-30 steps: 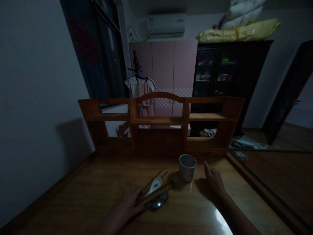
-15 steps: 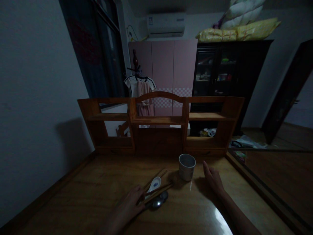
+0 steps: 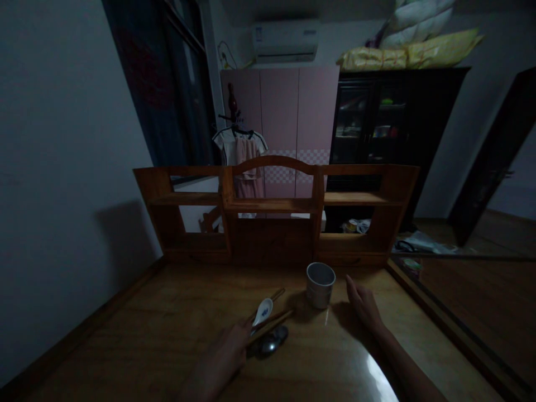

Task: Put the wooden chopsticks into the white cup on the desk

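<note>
The left hand's grip, curled closed around slim brown wooden chopsticks near their hidden ends, suits likely light, stiff sticks; the right hand's grip I cannot tell.

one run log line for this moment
left hand: holds chopsticks, white spoon | right hand: apart from metal cup | cup: upright on table

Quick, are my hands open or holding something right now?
Left hand: closed around chopsticks and a white spoon.
Right hand: beside the metal cup, nothing visible held; open or closed unclear.
</note>
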A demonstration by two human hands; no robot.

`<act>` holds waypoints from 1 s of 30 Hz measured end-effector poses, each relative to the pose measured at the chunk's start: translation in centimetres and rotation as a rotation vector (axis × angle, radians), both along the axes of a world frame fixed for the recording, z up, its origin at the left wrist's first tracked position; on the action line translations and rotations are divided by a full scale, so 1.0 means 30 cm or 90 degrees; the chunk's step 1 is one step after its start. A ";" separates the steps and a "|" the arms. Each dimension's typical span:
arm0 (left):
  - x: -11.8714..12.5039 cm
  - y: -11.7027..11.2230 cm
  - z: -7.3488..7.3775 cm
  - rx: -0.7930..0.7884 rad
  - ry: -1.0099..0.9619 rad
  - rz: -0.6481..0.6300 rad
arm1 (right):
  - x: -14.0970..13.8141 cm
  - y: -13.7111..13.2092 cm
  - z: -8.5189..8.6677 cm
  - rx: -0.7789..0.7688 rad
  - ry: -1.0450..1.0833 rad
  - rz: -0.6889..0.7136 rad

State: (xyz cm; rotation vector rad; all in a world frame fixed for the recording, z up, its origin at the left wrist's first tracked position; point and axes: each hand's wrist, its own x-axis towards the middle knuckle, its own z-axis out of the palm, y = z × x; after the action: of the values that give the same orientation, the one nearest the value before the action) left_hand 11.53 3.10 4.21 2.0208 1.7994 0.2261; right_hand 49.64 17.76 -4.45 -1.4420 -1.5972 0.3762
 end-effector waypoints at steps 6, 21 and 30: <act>-0.008 0.003 0.019 0.013 -0.051 -0.021 | -0.001 -0.005 0.009 -0.006 0.004 0.003; 0.214 -0.119 -0.045 0.020 -0.687 0.132 | -0.109 -0.160 0.260 0.070 0.049 0.020; 0.351 -0.086 -0.109 0.046 -0.593 -0.029 | -0.422 -0.474 0.526 -0.014 0.081 0.333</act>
State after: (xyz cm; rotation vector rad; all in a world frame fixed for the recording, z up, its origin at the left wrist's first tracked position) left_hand 22.05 0.52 0.93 1.5648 1.1457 1.0284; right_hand 37.00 3.53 11.34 -0.9758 -1.8554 0.7704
